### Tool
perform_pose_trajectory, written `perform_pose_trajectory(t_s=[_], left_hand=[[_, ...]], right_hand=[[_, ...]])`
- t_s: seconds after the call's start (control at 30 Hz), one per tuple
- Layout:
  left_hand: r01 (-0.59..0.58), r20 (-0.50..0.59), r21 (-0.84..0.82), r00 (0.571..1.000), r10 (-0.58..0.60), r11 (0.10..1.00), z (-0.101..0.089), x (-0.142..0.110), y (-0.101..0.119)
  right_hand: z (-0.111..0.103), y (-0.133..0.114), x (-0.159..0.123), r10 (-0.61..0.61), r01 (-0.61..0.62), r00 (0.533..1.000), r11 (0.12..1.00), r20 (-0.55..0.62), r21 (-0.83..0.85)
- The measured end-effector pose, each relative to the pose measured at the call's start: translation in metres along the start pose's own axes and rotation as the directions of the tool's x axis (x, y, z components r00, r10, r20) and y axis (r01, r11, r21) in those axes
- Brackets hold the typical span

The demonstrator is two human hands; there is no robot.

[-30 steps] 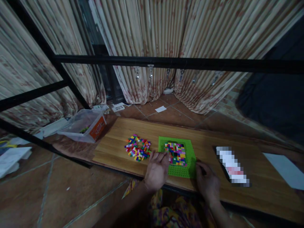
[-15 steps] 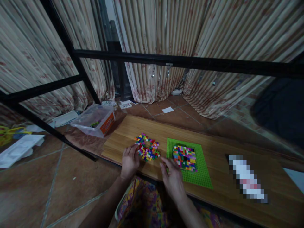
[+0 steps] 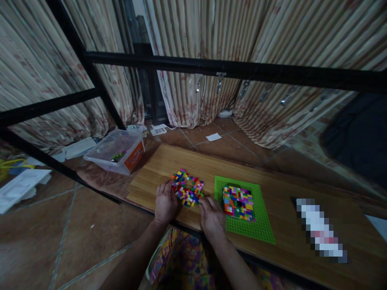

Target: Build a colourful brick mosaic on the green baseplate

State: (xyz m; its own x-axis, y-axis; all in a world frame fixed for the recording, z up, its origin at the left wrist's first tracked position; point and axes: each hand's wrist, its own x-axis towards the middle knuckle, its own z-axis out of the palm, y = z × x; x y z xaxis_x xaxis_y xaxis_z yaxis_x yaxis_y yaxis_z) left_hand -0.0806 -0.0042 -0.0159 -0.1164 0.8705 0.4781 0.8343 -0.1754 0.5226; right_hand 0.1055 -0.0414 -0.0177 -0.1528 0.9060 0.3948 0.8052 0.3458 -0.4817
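Observation:
A loose pile of small coloured toy bricks lies on the wooden board. My left hand is at the pile's left edge, fingers curled together with the tips against the bricks. At the pile's lower right edge is my right hand, its fingers drawn in to a pinch; whatever is between them is too small to make out. Just right of that hand lies a green studded baseplate. On it sits a roughly square block of multicoloured bricks with a dark gap near its middle.
The wooden board rests on a low table with a dark frame. A clear plastic box with an orange label stands at its left end. A blurred-out object lies on the right. A black metal bar crosses beyond, before curtains.
My right hand has moved left, from beside the baseplate to the pile's edge, and its fingers have closed in. My left hand stays by the pile. The view has shifted slightly.

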Motion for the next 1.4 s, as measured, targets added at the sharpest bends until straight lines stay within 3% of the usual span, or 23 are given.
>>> perform_pose_trajectory(t_s=[0.2,0.33,0.5,0.57,0.67,0.77,0.97,1.07,1.27,1.4], left_hand=[[-0.014,0.001,0.018,1.000,0.014,1.000,0.000,0.002,-0.003],[-0.031,0.001,0.036,1.000,0.031,0.999,0.000,0.004,-0.003],[-0.055,-0.009,0.045,0.998,0.056,0.997,0.000,0.005,-0.002],[-0.065,-0.006,0.062,0.998,0.066,0.996,0.000,0.005,-0.001],[-0.078,-0.004,0.086,0.997,0.079,0.993,0.000,0.006,0.000],[-0.081,0.007,0.096,0.997,0.080,0.992,0.001,0.007,0.000],[-0.092,-0.003,0.115,0.996,0.093,0.989,0.001,0.007,-0.001],[-0.098,0.004,0.127,0.995,0.098,0.987,0.000,0.007,0.000],[-0.097,0.003,0.122,0.995,0.097,0.988,0.000,0.007,0.002],[-0.079,0.009,0.115,0.997,0.078,0.990,-0.001,0.006,0.002]], right_hand=[[-0.002,-0.002,0.002,-0.032,0.032,0.999,0.999,-0.007,0.027],[-0.021,-0.009,-0.003,-0.008,0.011,0.999,0.993,-0.033,0.116],[-0.067,0.010,-0.020,0.206,-0.170,0.967,0.961,-0.152,0.220],[-0.084,0.031,-0.025,0.366,-0.312,0.901,0.919,-0.232,0.241],[-0.098,0.059,-0.026,0.469,-0.419,0.850,0.878,-0.241,0.231],[-0.098,0.071,-0.023,0.455,-0.421,0.858,0.889,-0.239,0.183],[-0.085,0.068,-0.015,0.411,-0.407,0.871,0.910,-0.268,0.072],[-0.085,0.069,-0.013,0.426,-0.421,0.866,0.904,-0.262,0.077],[-0.087,0.070,-0.014,0.370,-0.359,0.898,0.929,-0.238,0.090],[-0.088,0.071,-0.016,0.401,-0.377,0.884,0.915,-0.240,0.141]])
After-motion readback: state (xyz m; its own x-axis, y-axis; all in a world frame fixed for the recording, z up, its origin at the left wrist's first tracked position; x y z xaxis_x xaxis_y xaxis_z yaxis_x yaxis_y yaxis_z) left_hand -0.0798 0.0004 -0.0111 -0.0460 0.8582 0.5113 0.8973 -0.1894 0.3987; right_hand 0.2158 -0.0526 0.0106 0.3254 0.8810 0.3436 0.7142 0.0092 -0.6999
